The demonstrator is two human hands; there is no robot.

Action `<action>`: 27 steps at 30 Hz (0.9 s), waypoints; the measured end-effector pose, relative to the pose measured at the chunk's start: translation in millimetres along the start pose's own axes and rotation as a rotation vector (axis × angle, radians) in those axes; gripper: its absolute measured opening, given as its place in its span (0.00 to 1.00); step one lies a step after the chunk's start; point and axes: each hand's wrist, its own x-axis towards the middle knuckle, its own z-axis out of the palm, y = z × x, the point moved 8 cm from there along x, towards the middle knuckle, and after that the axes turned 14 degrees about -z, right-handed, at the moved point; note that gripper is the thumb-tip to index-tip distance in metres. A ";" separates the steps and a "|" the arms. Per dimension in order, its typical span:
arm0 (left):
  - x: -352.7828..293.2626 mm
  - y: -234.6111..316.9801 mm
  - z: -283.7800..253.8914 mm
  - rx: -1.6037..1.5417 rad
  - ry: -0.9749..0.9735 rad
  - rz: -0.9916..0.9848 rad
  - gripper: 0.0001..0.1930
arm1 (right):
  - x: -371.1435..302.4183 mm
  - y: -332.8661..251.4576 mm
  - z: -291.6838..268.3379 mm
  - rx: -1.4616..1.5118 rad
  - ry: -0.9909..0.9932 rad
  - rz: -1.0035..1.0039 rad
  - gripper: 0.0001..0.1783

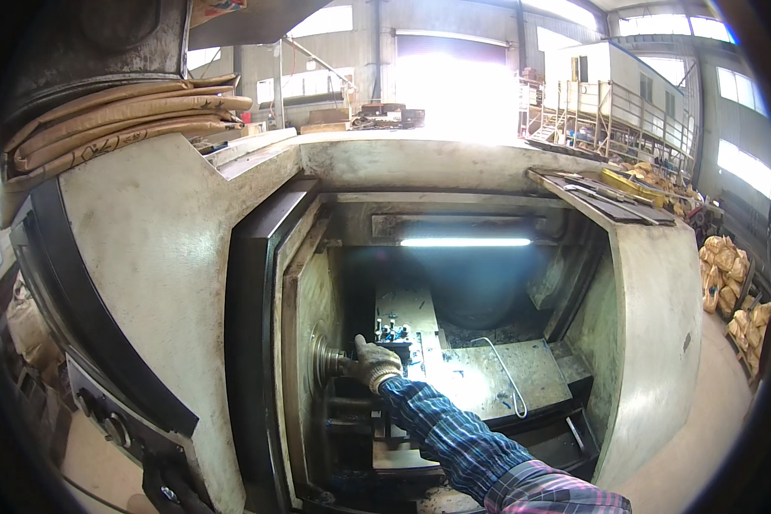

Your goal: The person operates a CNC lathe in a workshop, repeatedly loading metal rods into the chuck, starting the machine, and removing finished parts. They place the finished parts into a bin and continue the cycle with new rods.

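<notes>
Bright workshop, job apparently midway at the round holder

Beyond the pale machine (660, 343), a glaring doorway (451, 94); inside the machine, a glowing strip lamp (465, 242). Right hand (370, 365), gloved, reaching in from below, fingers curled narrow at a short metal piece (336, 362) by the round holder (319, 358) on the left inner wall. Firm grip or mere touch: impossible to tell. Left hand out of view. Done, judging by the layout: front open, piece at the holder, tool block (392, 329) in place near the glove. Piece going in or coming out: unclear. Probably remaining: hand out of the machine, front closed. Bent rod (507, 377) lying well apart, to the right.
</notes>
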 end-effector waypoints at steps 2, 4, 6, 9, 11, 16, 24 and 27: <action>-8.2 3.9 0.0 -0.277 -0.050 -0.146 0.12 | 1.1 2.3 2.6 -0.026 0.046 -0.016 0.38; -25.1 19.1 6.3 -0.697 -0.144 -0.338 0.12 | -2.0 6.2 3.1 -0.020 0.082 -0.032 0.38; -41.7 35.2 8.5 -0.533 -0.402 -0.218 0.12 | -8.4 11.4 4.2 -0.014 0.125 -0.041 0.38; -74.2 55.4 24.3 -0.878 -0.856 -0.463 0.12 | -15.6 -3.4 11.0 -0.026 0.170 -0.095 0.39; -90.7 52.4 44.4 -0.858 -0.985 -0.544 0.12 | -26.4 -16.8 12.3 -0.040 0.257 -0.167 0.40; -106.4 77.6 74.6 -0.957 -1.237 -0.326 0.13 | -77.9 1.5 16.0 0.171 0.314 -0.138 0.38; -112.2 195.7 57.7 -0.987 -1.283 0.350 0.12 | -242.5 -53.7 -26.6 0.220 0.559 -0.622 0.35; -148.6 237.4 57.2 -1.064 -1.391 0.618 0.16 | -291.9 24.6 33.3 0.604 0.312 -0.524 0.27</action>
